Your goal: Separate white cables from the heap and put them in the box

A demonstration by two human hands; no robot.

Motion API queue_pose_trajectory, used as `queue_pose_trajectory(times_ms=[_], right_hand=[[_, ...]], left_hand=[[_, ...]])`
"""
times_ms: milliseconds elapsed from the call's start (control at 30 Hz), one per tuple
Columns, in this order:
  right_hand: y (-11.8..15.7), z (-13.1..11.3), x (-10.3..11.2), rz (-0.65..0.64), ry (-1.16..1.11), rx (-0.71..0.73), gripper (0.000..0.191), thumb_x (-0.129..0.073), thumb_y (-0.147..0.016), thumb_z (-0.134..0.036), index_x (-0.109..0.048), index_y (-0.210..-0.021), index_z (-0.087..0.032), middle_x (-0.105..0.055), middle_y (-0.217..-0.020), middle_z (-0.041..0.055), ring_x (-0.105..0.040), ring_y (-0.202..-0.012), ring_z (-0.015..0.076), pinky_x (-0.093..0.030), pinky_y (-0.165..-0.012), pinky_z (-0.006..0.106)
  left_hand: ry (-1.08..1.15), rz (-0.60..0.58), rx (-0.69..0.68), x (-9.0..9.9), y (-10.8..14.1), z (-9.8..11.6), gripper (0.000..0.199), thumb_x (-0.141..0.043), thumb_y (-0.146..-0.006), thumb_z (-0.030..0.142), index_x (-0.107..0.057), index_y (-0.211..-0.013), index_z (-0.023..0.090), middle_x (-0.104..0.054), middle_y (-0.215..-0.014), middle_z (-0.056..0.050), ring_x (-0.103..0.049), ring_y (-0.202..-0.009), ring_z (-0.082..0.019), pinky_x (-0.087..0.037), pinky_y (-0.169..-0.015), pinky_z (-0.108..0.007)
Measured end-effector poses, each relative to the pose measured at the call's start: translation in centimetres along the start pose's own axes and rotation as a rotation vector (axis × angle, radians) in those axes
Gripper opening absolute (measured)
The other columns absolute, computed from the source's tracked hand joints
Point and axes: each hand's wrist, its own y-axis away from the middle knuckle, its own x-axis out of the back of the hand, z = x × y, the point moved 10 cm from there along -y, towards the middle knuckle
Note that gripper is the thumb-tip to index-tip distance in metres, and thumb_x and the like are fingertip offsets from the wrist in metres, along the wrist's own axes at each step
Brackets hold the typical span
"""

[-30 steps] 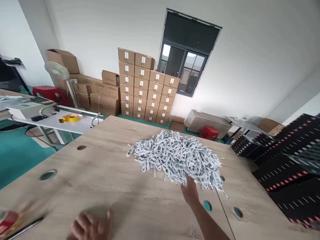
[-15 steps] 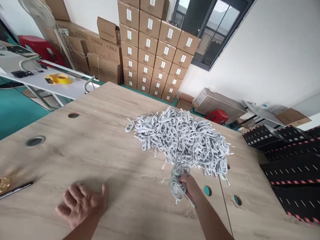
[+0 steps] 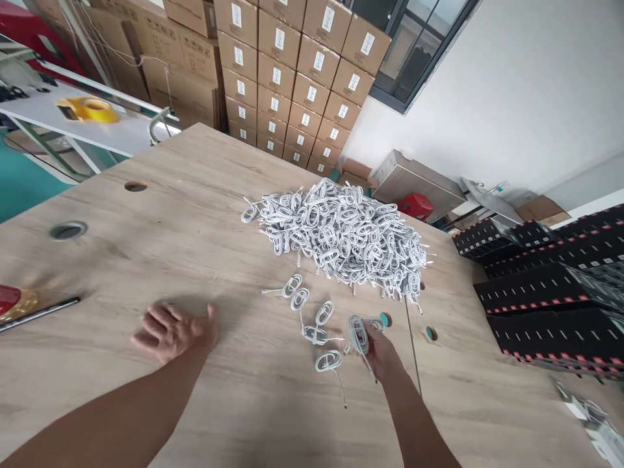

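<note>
A large heap of coiled white cables [image 3: 346, 237] lies on the wooden table [image 3: 205, 214]. Nearer me, several coiled cables lie apart from the heap, among them a coil [image 3: 328, 361] with its end trailing toward me. My right hand [image 3: 383, 354] grips a coiled cable [image 3: 358, 335] just right of these; another coil shows behind the fingers, and I cannot tell whether it is held too. My left hand [image 3: 178, 331] rests on the tabletop to the left, fingers spread, holding nothing.
A pen [image 3: 39, 314] and a tape roll [image 3: 24, 305] lie at the left edge. Black boxes [image 3: 541, 292] stand along the right. Stacked cartons [image 3: 292, 84] rise behind the table. A yellow tape dispenser [image 3: 88, 109] sits on a side table. Round holes [image 3: 68, 230] pierce the tabletop.
My right hand has let go of several coils, which now lie spread on the table, and keeps hold of at least one. The view has tilted down; my left hand stays spread.
</note>
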Motion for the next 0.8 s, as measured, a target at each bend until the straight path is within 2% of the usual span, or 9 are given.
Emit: queue_pose_trajectory(times_ms=[133, 233, 333, 400, 467, 500, 567, 633, 800], right_hand=[[3.2, 3.1, -0.8, -0.084, 0.090, -0.052, 0.028, -0.090, -0.070, -0.033, -0.069, -0.079, -0.017, -0.070, -0.069, 0.0000, -0.066, -0.060, 0.0140, -0.048, -0.046, 0.020], [6.2, 7.8, -2.4, -0.227, 0.225, -0.109, 0.039, -0.088, -0.070, -0.049, -0.070, -0.084, -0.017, -0.072, -0.074, 0.0025, -0.068, -0.066, 0.0163, -0.052, -0.057, 0.024], [7.7, 11.5, -3.6, -0.407, 0.613, -0.068, 0.042, -0.081, -0.073, -0.054, -0.073, -0.093, -0.018, -0.074, -0.083, 0.0068, -0.070, -0.078, 0.0229, -0.056, -0.071, 0.035], [6.8, 9.9, -3.6, -0.342, 0.941, 0.213, 0.037, -0.077, -0.074, -0.042, -0.074, -0.104, -0.021, -0.075, -0.101, 0.0095, -0.069, -0.099, 0.0282, -0.054, -0.088, 0.042], [5.5, 6.7, -3.6, -0.145, 1.199, 0.513, 0.052, -0.073, -0.070, -0.026, -0.071, -0.122, -0.026, -0.069, -0.125, 0.0100, -0.060, -0.122, 0.0317, -0.048, -0.103, 0.046], [4.7, 5.5, -3.8, -0.064, 1.301, 0.586, 0.063, -0.072, -0.067, -0.021, -0.068, -0.129, -0.028, -0.064, -0.134, 0.0099, -0.055, -0.129, 0.0329, -0.045, -0.106, 0.047], [3.0, 4.7, -4.6, -0.015, 1.459, 0.591, 0.072, -0.070, -0.064, -0.014, -0.065, -0.135, -0.029, -0.059, -0.140, 0.0105, -0.052, -0.131, 0.0340, -0.045, -0.106, 0.048], [2.1, 5.1, -5.8, -0.069, 1.532, 0.558, 0.066, -0.070, -0.065, -0.011, -0.069, -0.129, -0.025, -0.062, -0.132, 0.0111, -0.057, -0.124, 0.0320, -0.047, -0.103, 0.044], [6.1, 10.7, -7.0, -0.319, 1.478, 0.504, 0.047, -0.067, -0.062, -0.006, -0.074, -0.106, -0.021, -0.068, -0.117, 0.0088, -0.062, -0.112, 0.0278, -0.051, -0.092, 0.035]], left_hand=[[0.035, 0.078, -0.007, -0.2, -0.1, -0.3, 0.095, -0.028, -0.095, 0.064, -0.011, -0.159, -0.004, -0.015, -0.169, -0.030, -0.001, -0.158, -0.039, 0.005, -0.125, -0.062], [0.049, 0.070, 0.007, -0.3, 0.0, -0.4, 0.096, -0.028, -0.094, 0.064, -0.013, -0.160, -0.004, -0.014, -0.170, -0.029, 0.000, -0.159, -0.038, 0.006, -0.126, -0.062], [0.052, 0.067, 0.023, 0.0, 0.1, -0.4, 0.097, -0.027, -0.093, 0.065, -0.014, -0.161, -0.003, -0.013, -0.171, -0.027, 0.001, -0.159, -0.037, 0.006, -0.127, -0.062], [0.055, 0.054, 0.027, 0.1, 0.2, -0.4, 0.097, -0.028, -0.093, 0.065, -0.014, -0.161, -0.003, -0.012, -0.171, -0.027, 0.001, -0.159, -0.037, 0.006, -0.127, -0.062], [0.054, 0.043, 0.027, 0.0, 0.2, -0.4, 0.097, -0.028, -0.093, 0.065, -0.014, -0.160, -0.004, -0.011, -0.171, -0.027, 0.003, -0.160, -0.036, 0.006, -0.127, -0.061], [0.053, 0.040, 0.026, 0.0, 0.2, -0.3, 0.098, -0.028, -0.092, 0.065, -0.014, -0.160, -0.004, -0.011, -0.171, -0.027, 0.003, -0.160, -0.036, 0.006, -0.127, -0.061], [0.047, 0.044, 0.028, 0.0, 0.2, -0.4, 0.098, -0.027, -0.092, 0.065, -0.014, -0.160, -0.004, -0.011, -0.171, -0.027, 0.004, -0.160, -0.036, 0.006, -0.127, -0.062], [0.034, 0.049, 0.029, 0.0, 0.2, -0.4, 0.098, -0.026, -0.092, 0.066, -0.014, -0.160, -0.003, -0.013, -0.171, -0.027, 0.002, -0.159, -0.036, 0.005, -0.127, -0.061], [0.006, 0.088, 0.019, 0.2, 0.2, -0.3, 0.096, -0.027, -0.093, 0.065, -0.014, -0.160, -0.002, -0.017, -0.170, -0.027, -0.004, -0.158, -0.037, 0.002, -0.127, -0.059]])
